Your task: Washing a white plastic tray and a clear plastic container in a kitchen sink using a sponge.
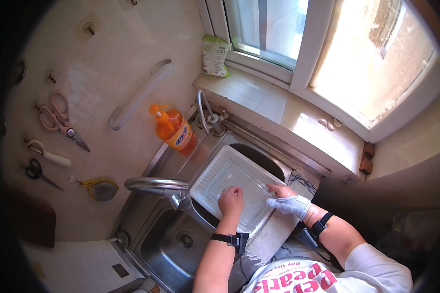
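Observation:
A white ribbed plastic tray [209, 169] rests across one bowl of the steel double sink. Inside it lies a clear, thin plastic piece [255, 205], perhaps a lid; its outline is hard to make out. My left hand [231, 202] is over the tray with fingers curled together; whether anything is pinched in them is hidden. At the tray's right side, my right hand [288, 199] has thumb and fingers at the edge of the clear plastic, seemingly gripping it. A pale grey wrap or partial glove covers part of that hand and the wrist.
An arched faucet [157, 183] reaches over the sink near the second bowl [179, 249]. An orange pump bottle [176, 130] and a slim tap [213, 121] stand behind. Scissors [62, 122] and a peeler [53, 157] hang on the wall. A green-white packet [215, 56] sits on the sill.

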Demonstrator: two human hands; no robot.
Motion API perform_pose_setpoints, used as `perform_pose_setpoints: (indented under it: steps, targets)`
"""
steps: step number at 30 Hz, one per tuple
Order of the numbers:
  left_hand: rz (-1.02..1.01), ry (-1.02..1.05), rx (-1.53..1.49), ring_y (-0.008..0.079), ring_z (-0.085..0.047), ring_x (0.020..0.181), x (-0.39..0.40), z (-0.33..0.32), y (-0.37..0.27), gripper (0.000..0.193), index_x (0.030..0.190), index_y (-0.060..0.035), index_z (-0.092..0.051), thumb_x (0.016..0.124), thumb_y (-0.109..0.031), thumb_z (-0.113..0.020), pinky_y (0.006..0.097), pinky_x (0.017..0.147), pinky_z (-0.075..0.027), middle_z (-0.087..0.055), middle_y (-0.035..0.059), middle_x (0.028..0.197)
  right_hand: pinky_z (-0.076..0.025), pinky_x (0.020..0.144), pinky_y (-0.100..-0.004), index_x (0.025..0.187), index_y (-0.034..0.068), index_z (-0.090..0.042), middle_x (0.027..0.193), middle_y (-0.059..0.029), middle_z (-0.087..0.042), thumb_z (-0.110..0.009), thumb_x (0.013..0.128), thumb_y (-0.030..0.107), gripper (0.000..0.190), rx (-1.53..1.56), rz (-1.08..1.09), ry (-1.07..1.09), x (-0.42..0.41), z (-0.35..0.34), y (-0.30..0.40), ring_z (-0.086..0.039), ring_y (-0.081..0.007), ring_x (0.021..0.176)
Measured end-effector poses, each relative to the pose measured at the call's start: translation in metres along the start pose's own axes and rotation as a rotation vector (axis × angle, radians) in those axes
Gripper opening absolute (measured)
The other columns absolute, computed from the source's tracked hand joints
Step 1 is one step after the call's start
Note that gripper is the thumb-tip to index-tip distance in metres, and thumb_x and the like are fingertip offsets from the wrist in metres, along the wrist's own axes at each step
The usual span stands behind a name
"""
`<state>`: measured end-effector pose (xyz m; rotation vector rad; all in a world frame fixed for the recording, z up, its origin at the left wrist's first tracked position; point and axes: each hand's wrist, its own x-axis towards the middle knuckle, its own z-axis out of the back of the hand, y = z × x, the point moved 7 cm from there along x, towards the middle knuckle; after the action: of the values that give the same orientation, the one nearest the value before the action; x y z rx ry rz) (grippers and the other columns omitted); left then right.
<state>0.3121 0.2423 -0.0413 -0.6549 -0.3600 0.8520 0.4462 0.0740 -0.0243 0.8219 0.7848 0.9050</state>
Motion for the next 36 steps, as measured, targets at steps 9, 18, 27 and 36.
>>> perform_pose_setpoints:
  steps: [9, 18, 27, 36]
  targets:
    - [-0.067, 0.034, 0.031, 0.0313, -0.064, 0.082, -0.003, 0.001, -0.015, 0.016, 0.081, -0.0068, -0.070, 0.078, -0.023, -0.071, 0.0410, 0.073, -0.051, -0.068, 0.0097, 0.084, -0.046, 0.091, -0.0412, 0.129, -0.006, -0.050, 0.114, -0.0251, -0.061, -0.071, 0.077, 0.033, 0.068, -0.027, 0.031, -0.030, -0.001, 0.003, -0.002, -0.059, -0.0394, 0.105]
    - [-0.037, 0.021, 0.007, 0.0319, -0.064, 0.081, -0.001, -0.004, -0.005, 0.019, 0.083, -0.0080, -0.069, 0.078, -0.026, -0.072, 0.0416, 0.072, -0.051, -0.067, 0.0098, 0.085, -0.046, 0.091, -0.0408, 0.130, -0.005, -0.050, 0.113, -0.0247, -0.061, -0.071, 0.078, 0.032, 0.067, -0.024, 0.034, -0.031, -0.002, 0.002, -0.002, -0.058, -0.0395, 0.106]
    - [0.009, -0.044, 0.086, 0.0322, -0.065, 0.074, 0.008, -0.003, 0.007, 0.015, 0.081, -0.0060, -0.070, 0.080, -0.021, -0.070, 0.0419, 0.068, -0.052, -0.068, 0.0125, 0.077, -0.046, 0.093, -0.0403, 0.130, -0.006, -0.050, 0.114, -0.0260, -0.060, -0.071, 0.078, 0.030, 0.067, -0.024, 0.054, -0.041, -0.001, 0.002, -0.001, -0.058, -0.0392, 0.107]
    - [-0.013, 0.029, 0.007, 0.0342, -0.064, 0.074, 0.008, -0.003, 0.007, 0.014, 0.079, -0.0070, -0.068, 0.082, -0.021, -0.068, 0.0437, 0.067, -0.051, -0.066, 0.0130, 0.076, -0.046, 0.093, -0.0401, 0.130, -0.006, -0.050, 0.114, -0.0254, -0.060, -0.071, 0.078, 0.027, 0.065, -0.041, 0.045, -0.042, -0.001, 0.002, -0.002, -0.058, -0.0388, 0.107]
